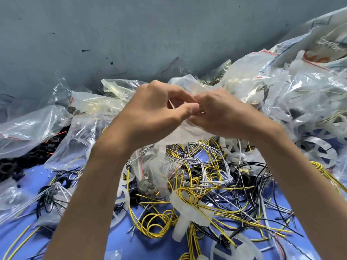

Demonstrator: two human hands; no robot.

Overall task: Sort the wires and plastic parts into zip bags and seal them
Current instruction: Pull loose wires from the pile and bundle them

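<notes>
Head view: left hand (155,107) and right hand (223,113) meet, fingers (189,108) pinched on a clear zip bag (178,134) held above the blue surface (118,241) (contents unclear). Filled bags (300,94) crowd the back, yet tangled wires (187,184) and white plastic parts (187,209) lie loose below; sorting appears far from done.

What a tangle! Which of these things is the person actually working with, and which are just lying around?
In the job: left hand and right hand, both pinching a clear zip bag; yellow wires; white plastic parts; black rings.
Just there: grey wall; printed sack; blue table cover.
</notes>
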